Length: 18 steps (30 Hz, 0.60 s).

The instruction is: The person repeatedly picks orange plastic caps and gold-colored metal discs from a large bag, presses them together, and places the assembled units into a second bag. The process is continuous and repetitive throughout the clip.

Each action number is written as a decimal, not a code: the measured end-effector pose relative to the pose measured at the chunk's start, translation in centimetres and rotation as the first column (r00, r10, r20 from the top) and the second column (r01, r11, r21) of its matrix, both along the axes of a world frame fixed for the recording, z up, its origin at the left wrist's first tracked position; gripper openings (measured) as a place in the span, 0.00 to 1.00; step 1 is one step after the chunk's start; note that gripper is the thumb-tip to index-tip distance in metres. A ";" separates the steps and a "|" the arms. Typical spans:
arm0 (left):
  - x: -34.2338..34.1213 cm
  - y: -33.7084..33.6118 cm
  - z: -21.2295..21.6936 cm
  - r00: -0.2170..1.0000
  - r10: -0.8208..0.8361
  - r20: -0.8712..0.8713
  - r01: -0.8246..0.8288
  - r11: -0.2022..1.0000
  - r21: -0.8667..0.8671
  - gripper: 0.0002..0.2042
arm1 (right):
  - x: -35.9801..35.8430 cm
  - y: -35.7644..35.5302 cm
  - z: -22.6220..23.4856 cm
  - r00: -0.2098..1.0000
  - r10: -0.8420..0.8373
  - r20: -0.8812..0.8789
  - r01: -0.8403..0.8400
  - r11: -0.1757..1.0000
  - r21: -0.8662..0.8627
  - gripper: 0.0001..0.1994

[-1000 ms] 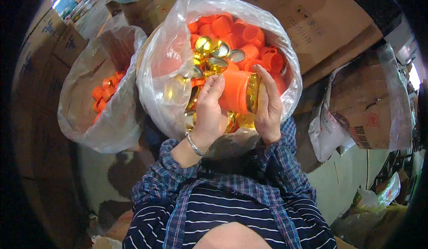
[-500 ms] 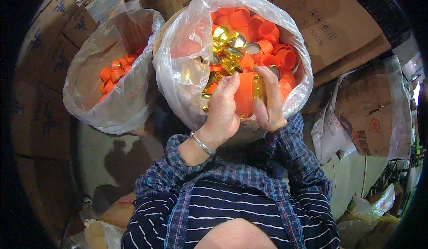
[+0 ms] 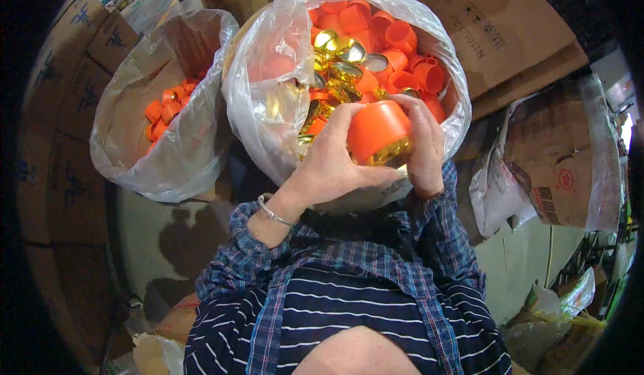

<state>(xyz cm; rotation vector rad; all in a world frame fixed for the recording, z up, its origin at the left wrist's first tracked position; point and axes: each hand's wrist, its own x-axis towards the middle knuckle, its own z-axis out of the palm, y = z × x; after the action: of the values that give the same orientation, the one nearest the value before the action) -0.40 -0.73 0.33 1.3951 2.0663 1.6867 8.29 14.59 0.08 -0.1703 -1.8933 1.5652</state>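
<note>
Both hands are closed round an orange plastic cap [image 3: 378, 132] with a shiny gold ring [image 3: 393, 152] at its lower right end. My left hand [image 3: 327, 164] grips it from the left, the thumb stretched below the gold ring. On the other side, my right hand [image 3: 424, 145] presses its fingers along the right of the cap. Just beyond the hands is a large bag [image 3: 265, 123] of clear plastic, filled with loose orange caps [image 3: 401, 37] and gold rings [image 3: 345, 72]. The fingers hide part of the held cap and of the bag's contents.
A second clear bag [image 3: 127, 143] at the left holds smaller orange caps with gold edges [image 3: 171, 106]. Cardboard cartons [image 3: 503, 26] stand behind, with more cartons [image 3: 74, 147] along the left. A torn carton [image 3: 567, 167] and white sack [image 3: 500, 197] lie at the right.
The cap has turned in my hands and tilted, with its smooth orange side and end now facing up. Both hands have spread somewhat wider around it.
</note>
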 end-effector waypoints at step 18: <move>2.0 1.1 -1.3 0.972 -0.033 0.231 -0.003 0.988 0.155 0.39 | -0.8 -0.6 -0.5 0.992 0.116 0.040 -0.038 0.598 -0.801 0.26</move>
<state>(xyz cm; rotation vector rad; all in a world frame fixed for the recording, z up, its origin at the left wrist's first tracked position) 1.60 0.34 -0.96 1.1798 1.8294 1.9361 7.46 13.99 -0.41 -0.5614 -1.1035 2.4182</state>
